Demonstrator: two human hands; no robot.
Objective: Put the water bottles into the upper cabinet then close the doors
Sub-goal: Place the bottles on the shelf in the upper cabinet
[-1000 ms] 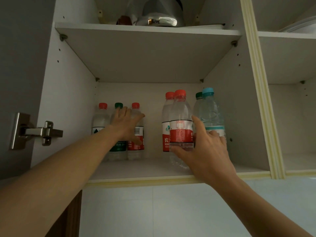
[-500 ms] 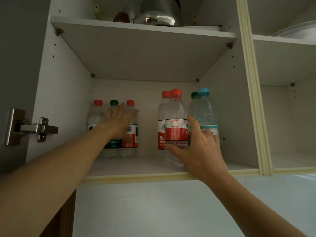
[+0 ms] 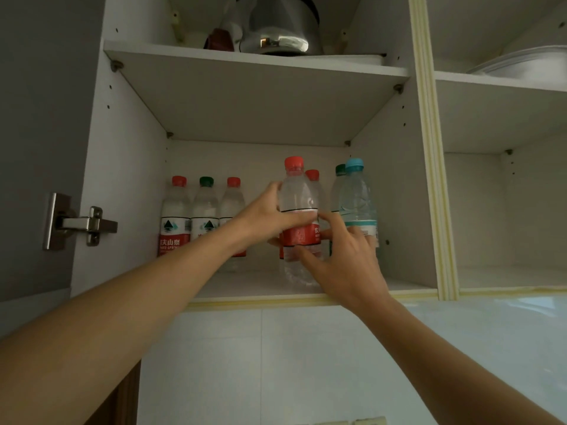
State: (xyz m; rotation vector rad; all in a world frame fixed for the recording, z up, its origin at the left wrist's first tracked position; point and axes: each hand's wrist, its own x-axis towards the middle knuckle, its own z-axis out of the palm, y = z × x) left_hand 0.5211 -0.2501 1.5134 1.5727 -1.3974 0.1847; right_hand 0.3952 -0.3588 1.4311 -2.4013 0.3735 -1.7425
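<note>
On the lower shelf [image 3: 264, 286] of the open upper cabinet [image 3: 129, 179] we had seven water bottles standing upright. Along the back left stood a row of three: a red-capped bottle [image 3: 175, 214], a green-capped bottle [image 3: 205, 210] just beside it, and a second red-capped bottle [image 3: 232, 199], partly hidden by our left forearm. Toward the middle, at the front, was the red-labelled bottle [image 3: 299, 207] we were handling, with another red cap [image 3: 312, 174] showing just behind it. To its right a blue-capped bottle [image 3: 357, 200] stood in front of a dark-green-capped bottle [image 3: 340, 169], both close to the right wall of the compartment.

Our left hand [image 3: 266, 216] gripped the red-labelled bottle from its left side, fingers curled round the body at label height and the thumb up near its shoulder. Our right hand [image 3: 343, 265] reached in from below with its fingers spread apart; the thumb lay against the lower part of the same bottle, two fingers touched its red label, and the outer fingers rested on the label of the blue-capped bottle. We could not tell whether the right hand truly clasped anything.

Above, on the upper shelf [image 3: 254, 61], sat a shiny metal kettle [image 3: 273, 29] with a small brown object [image 3: 219, 41] beside it. A metal hinge [image 3: 78, 223] was fixed on the left wall, and white plates [image 3: 521, 62] lay in the neighbouring compartment to the right
</note>
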